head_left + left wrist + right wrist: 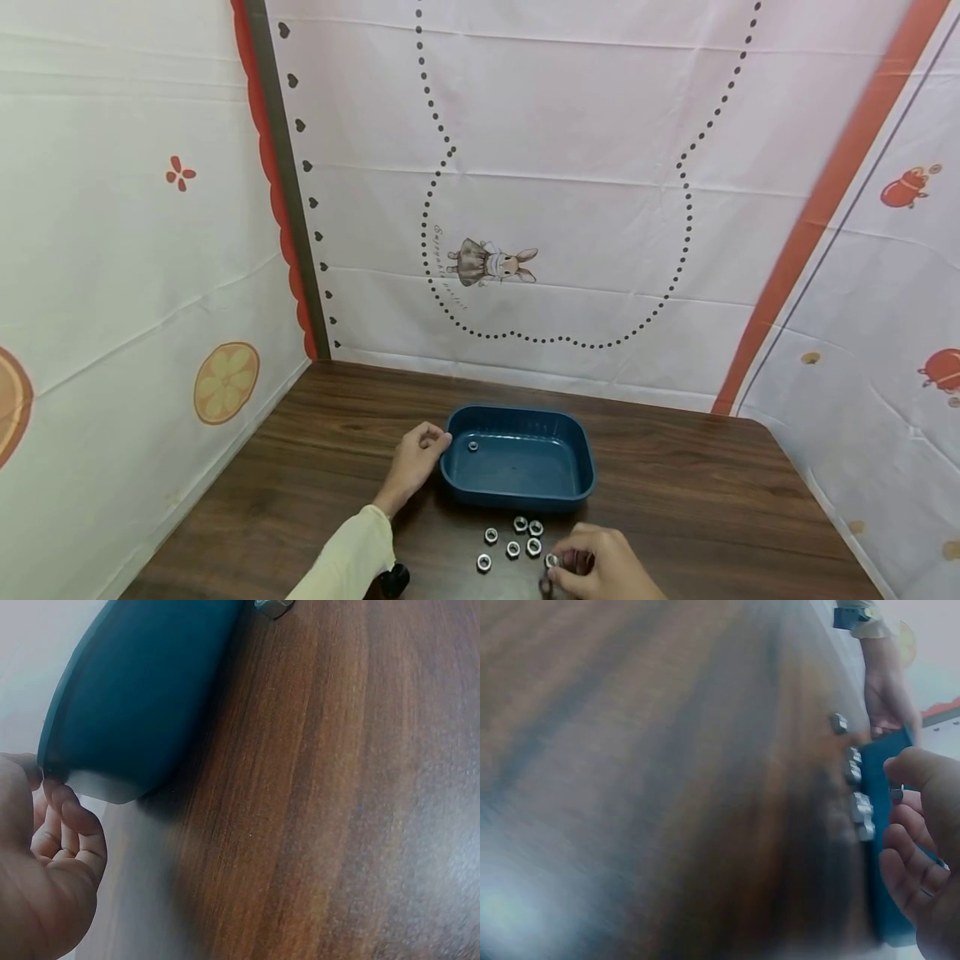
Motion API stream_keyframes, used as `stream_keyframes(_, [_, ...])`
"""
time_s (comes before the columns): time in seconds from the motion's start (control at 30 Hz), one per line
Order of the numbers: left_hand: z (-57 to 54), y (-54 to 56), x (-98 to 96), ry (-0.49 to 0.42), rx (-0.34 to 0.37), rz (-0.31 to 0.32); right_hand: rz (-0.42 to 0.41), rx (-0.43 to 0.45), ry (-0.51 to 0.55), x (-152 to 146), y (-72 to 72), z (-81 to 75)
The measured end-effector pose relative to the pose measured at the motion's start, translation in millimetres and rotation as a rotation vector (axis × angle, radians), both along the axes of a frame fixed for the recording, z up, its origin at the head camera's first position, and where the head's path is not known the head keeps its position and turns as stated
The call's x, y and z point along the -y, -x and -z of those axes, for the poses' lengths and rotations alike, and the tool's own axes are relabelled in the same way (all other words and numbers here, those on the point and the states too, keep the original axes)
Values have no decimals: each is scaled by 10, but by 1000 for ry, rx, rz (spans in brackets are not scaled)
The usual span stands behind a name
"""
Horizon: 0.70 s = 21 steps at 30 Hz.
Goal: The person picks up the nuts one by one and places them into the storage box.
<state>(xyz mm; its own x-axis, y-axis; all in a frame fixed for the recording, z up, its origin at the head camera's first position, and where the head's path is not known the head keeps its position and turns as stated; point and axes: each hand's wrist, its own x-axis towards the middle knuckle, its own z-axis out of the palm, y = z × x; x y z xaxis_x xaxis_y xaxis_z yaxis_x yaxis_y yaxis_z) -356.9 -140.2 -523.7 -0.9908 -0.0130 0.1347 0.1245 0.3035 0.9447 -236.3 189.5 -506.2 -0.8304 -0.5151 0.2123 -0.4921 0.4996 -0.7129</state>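
Observation:
A dark blue rectangular tray (517, 502) sits on the wooden table. At its left end my left hand (415, 458) pinches the rim between thumb and fingers, also seen in the left wrist view. Inside the tray, near its left end, lies one metal hex nut (473, 447). Several more hex nuts (513, 550) are scattered on the table just in front of the tray. To the right of these, my right hand (600, 560) pinches a nut (896, 793) between thumb and fingertips, low over the table.
The brown wood-grain table (675, 500) reaches back to printed cloth (555, 208) that hangs behind and at both sides. A black object (393, 580) at the left wrist shows by the front edge of the head view.

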Motion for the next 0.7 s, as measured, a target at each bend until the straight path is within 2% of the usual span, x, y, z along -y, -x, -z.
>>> stream_keyframes(0.07, [-3, 0, 11, 3, -1, -7, 5, -65, 4, -5, 52, -87])
stream_keyframes(0.13, [-6, 0, 19, 4, -4, -11, 4, -170, 18, -8, 127, -184])
stream_keyframes(0.17, [-4, 1, 22, 6, -5, -12, 0, -230, 27, -9, 175, -236])
stream_keyframes(0.27, [4, 2, 28, 4, -7, -12, -24, -335, 25, -11, 342, -421])
stream_keyframes(0.5, [29, -6, 23, 2, -14, -16, -107, -387, -58, 14, 824, -808])
stream_keyframes(0.7, [37, -8, -2, -19, -6, -13, -167, -409, -148, 148, 1187, -953])
